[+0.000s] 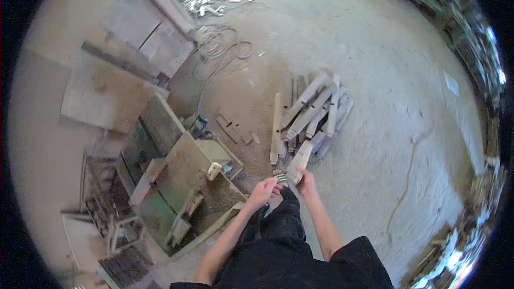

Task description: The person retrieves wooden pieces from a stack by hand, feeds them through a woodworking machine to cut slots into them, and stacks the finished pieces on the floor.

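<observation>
My right hand (306, 184) grips a pale wooden piece (299, 161) by its near end, just in front of a loose pile of long wooden pieces (315, 108) with dark notches, lying on the floor. My left hand (265, 192) is in front of my body, a little left of that piece, with its fingers curled; whether anything is in them I cannot make out. A sandalled foot (279, 173) shows beyond my left hand.
At left stands a dusty machine table (176, 174) with panels (104, 88) behind it. A coiled hose (214, 43), short boards (227, 127) and scattered offcuts (209, 2) lie on the concrete floor (401, 91). Blurred stacked material (455, 257) lines the right.
</observation>
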The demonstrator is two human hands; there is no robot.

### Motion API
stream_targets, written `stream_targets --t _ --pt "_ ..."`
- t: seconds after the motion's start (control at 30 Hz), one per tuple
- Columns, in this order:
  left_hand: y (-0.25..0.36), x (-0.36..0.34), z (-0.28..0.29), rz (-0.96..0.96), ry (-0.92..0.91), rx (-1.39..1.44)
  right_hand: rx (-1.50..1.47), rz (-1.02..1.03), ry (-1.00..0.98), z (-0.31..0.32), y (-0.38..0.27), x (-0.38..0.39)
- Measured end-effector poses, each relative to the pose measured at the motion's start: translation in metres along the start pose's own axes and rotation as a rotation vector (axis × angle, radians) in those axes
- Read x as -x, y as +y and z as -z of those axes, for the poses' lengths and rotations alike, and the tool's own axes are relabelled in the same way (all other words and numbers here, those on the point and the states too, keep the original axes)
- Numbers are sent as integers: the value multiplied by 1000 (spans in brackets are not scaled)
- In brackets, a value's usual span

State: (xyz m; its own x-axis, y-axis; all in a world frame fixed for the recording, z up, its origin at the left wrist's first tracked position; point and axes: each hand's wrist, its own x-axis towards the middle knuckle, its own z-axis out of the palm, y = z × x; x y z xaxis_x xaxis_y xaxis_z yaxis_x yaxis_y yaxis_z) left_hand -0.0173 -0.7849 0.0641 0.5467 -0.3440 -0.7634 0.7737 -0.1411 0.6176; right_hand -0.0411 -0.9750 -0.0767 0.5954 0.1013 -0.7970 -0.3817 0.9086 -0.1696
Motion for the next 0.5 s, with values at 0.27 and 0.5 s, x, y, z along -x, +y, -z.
stream_targets --t 0.27,0.5 --pt "-71 134 85 -126 478 17 101 168 -43 -69 -92 -120" --pt "-275 244 136 167 920 -345 1439 -161 -108 52 75 -87"
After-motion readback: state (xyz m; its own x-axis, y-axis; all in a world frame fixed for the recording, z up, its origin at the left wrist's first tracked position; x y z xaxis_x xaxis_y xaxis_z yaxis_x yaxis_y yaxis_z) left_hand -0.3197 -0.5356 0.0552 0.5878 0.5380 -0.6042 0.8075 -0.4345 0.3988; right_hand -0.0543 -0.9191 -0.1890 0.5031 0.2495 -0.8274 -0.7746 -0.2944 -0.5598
